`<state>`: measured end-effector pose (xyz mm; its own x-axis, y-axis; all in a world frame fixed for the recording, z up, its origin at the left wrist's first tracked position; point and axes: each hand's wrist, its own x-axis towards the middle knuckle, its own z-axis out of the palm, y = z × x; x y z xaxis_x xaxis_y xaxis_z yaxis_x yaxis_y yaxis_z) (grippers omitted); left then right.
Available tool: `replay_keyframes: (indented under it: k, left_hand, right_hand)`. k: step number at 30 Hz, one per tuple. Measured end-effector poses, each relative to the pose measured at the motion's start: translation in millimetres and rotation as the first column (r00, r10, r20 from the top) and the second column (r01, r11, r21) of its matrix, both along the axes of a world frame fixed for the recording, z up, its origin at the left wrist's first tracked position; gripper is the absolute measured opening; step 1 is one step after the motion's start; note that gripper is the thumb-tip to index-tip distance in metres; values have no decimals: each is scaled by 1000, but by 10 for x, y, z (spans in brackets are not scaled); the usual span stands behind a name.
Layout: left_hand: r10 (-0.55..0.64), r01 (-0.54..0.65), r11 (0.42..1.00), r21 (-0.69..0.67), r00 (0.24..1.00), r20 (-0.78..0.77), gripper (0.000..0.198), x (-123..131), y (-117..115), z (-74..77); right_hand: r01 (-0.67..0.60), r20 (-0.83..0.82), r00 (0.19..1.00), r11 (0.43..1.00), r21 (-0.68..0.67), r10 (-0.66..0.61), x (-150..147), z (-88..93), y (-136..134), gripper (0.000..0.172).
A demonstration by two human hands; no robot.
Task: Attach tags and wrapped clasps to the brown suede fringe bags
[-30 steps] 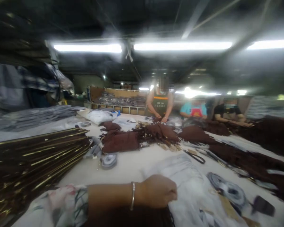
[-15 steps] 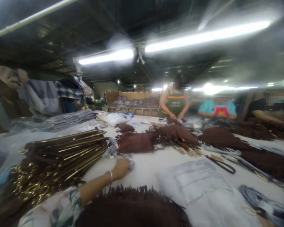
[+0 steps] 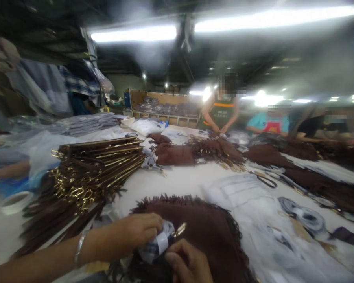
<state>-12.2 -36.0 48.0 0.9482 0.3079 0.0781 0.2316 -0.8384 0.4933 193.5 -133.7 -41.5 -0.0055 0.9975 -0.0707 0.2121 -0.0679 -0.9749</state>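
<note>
My left hand (image 3: 140,232), with a silver bracelet at its wrist, is closed on a bundle in clear plastic with a white paper band (image 3: 163,240). A gold metal clasp (image 3: 180,229) sticks out beside it. Close to the bundle's right side is my right hand (image 3: 191,261), its thumb and forefinger bent together; what lies between them is hidden. Under both hands spreads a brown fringed bag (image 3: 206,224), flat on the white table (image 3: 177,181). Brown straps with gold chain and hooks (image 3: 100,173) are heaped to the left of my hands.
A white tape roll (image 3: 17,202) and another person's forearm (image 3: 8,171) are at the left. White plastic packaging (image 3: 242,200) and a coiled grey strap (image 3: 303,216) lie right. More brown bags (image 3: 175,154) lie beyond, where a person in a green apron (image 3: 222,114) and others work.
My left hand has come back from the middle of the table to the brown bag with the wrapped bundle. My right hand has entered view. The camera has tilted down.
</note>
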Motion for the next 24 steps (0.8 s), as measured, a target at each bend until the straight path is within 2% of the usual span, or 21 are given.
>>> replay_keyframes:
  k: [2, 4, 6, 8, 10, 12, 14, 16, 18, 21, 24]
  left_hand:
    - [123, -114, 978, -173, 991, 44, 24, -60, -67, -77]
    - [312, -262, 911, -319, 943, 115, 20, -28, -70, -121]
    - [429, -362, 867, -343, 892, 144, 21, 77, -54, -140]
    - [388, -350, 903, -249, 914, 121, 25, 199, -36, -148]
    - [247, -236, 960, -150, 967, 56, 27, 280, -16, -144]
    - [127, -126, 985, -121, 992, 3, 25, 293, 3, -125]
    - [84, -83, 986, -144, 996, -1, 20, 258, 8, -103]
    - [129, -120, 975, -186, 991, 36, 16, 216, -19, -99]
    - [234, -218, 960, -175, 969, 78, 16, 200, -87, -122]
    - [347, -349, 937, 9, 933, 95, 9, 238, -237, -172]
    - [351, -339, 906, 255, 937, 1, 6, 305, -379, -172]
  right_hand:
    - [21, -12, 1000, 996, -84, -22, -50, -15, -21, 19]
    - [37, -14, 999, 991, -129, -39, -82, -24, -17, 21]
    - [51, -21, 998, 989, -140, -54, -96, -41, 3, 25]
    - [55, -35, 998, 988, -147, -61, -100, -65, 30, 31]
    - [53, -58, 996, 990, -133, -62, -103, -90, 55, 38]
    - [45, -87, 995, 992, -114, -55, -110, -105, 72, 42]
    - [46, -104, 993, 991, -123, -59, -123, -108, 78, 42]
    - [50, -103, 993, 989, -142, -65, -144, -99, 72, 42]
    - [81, -73, 993, 989, -123, -91, -174, -82, 56, 42]
    - [136, 45, 990, 990, -44, -134, -223, -41, 27, 37]
    - [142, 179, 973, 989, 39, -147, -256, 17, 9, 26]
